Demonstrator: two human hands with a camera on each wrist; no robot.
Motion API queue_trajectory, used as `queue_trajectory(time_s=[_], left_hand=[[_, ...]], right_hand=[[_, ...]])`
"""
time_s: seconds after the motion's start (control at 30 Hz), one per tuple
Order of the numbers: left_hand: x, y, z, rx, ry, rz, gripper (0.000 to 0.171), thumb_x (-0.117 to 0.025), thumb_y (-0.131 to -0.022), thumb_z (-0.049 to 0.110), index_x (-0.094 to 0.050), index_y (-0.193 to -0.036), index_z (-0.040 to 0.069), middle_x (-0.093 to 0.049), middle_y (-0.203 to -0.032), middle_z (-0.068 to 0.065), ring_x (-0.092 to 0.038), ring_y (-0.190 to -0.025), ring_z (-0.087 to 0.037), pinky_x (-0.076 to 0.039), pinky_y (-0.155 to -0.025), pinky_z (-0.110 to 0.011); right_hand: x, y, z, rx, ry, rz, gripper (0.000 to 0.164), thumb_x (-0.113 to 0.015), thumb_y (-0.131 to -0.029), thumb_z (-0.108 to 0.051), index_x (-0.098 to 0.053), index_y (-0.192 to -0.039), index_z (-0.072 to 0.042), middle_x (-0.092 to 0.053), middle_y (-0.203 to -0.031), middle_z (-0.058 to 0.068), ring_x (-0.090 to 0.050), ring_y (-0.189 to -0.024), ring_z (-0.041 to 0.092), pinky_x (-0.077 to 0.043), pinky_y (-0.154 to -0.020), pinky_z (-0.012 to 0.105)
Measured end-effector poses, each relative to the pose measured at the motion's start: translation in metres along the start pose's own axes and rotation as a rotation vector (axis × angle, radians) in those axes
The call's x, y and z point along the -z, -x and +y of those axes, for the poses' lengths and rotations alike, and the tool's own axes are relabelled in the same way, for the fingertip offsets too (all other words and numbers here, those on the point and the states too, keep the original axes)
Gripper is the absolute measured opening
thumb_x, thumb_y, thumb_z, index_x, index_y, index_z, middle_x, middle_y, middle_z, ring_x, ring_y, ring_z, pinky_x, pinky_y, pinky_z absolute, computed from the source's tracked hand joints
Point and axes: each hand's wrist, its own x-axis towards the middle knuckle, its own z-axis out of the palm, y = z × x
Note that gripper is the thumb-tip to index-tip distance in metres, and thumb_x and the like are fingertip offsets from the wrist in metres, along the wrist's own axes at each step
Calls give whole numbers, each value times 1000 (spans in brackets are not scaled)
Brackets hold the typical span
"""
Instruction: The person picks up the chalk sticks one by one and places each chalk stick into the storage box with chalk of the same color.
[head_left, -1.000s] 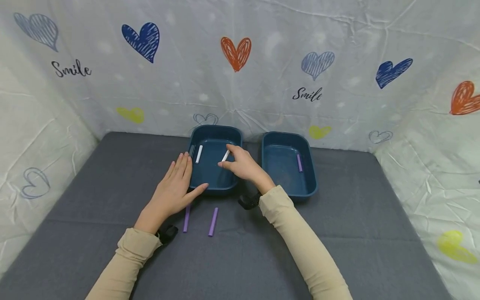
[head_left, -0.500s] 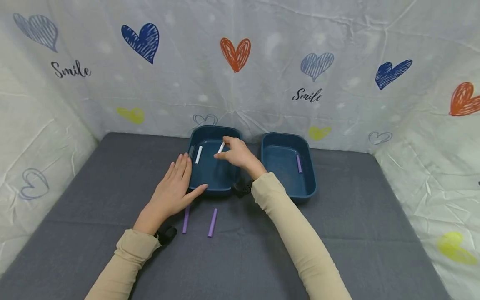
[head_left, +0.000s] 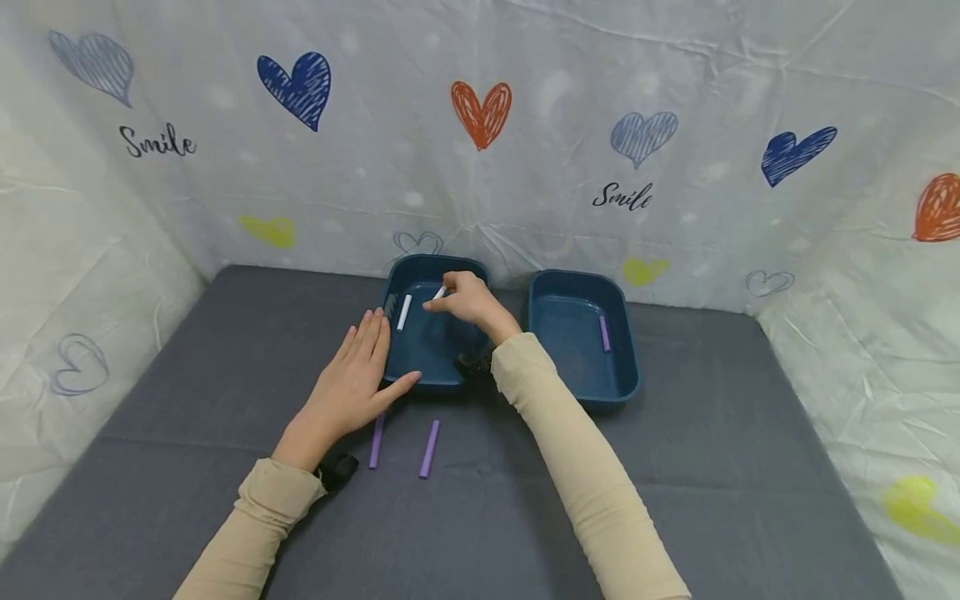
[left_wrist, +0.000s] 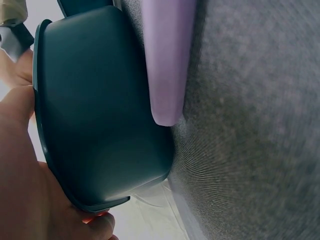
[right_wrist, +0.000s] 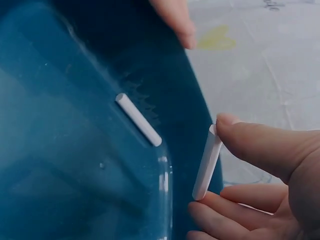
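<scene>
My right hand [head_left: 472,299] pinches a white chalk stick [right_wrist: 206,165] end to end between thumb and fingers, above the far part of the left blue tray [head_left: 427,358]. A second white chalk stick [head_left: 404,312] lies on that tray's floor near its left wall. Against the left tray's near left corner rests my left hand [head_left: 348,387], its fingers straight along the left side and the thumb at the front rim. In the left wrist view this hand touches the tray wall [left_wrist: 95,100].
Two purple chalk sticks lie on the grey cloth before the left tray: one [head_left: 429,450] in full view, the other [head_left: 377,442] partly behind the left hand. To the right stands another blue tray [head_left: 583,392] holding a purple chalk stick [head_left: 604,333]. A printed curtain [head_left: 555,167] hangs behind.
My right hand has moved away from me and slightly left over the left tray, still pinching the white chalk stick. The left hand stays at the tray. The head view has shifted slightly.
</scene>
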Motion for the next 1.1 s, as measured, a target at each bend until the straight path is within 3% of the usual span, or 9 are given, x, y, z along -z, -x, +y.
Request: queue_trajectory(time_s=[0.3, 0.47, 0.77, 1.1], left_hand=[[-3, -1, 3, -11, 15, 3, 99, -38, -99, 66, -6, -155, -9, 3, -163, -23, 6, -151, -33, -2, -121, -50], [-3, 0, 2, -7, 13, 7, 99, -39, -99, 66, -6, -155, -8, 4, -163, -23, 6, -151, -32, -1, -121, -49], [-3, 0, 2, -5, 19, 9, 99, -39, -98, 66, -6, -155, -8, 4, -163, -22, 6, -151, -31, -2, -121, -49], [-2, 1, 3, 0, 20, -2, 99, -40, -98, 66, -5, -155, -8, 4, -163, -22, 7, -151, -31, -2, -121, -49]], right_hand=[[-8, -12, 10, -52, -5, 15, 69, -67, -97, -23, -34, -153, 1, -40, -154, 17, -41, -139, 30, -39, -111, 40], [-13, -20, 13, -67, 29, -26, 67, -64, -98, -22, -33, -153, 2, -39, -154, 17, -41, -139, 30, -39, -111, 41], [-17, -23, 14, -51, 227, -47, 68, -72, -93, -25, -42, -151, -5, -48, -148, 12, -47, -134, 27, -42, -108, 39], [-23, -26, 20, -27, 404, -64, 72, -73, -92, -29, -40, -154, -13, -43, -154, 8, -37, -142, 26, -28, -117, 44]])
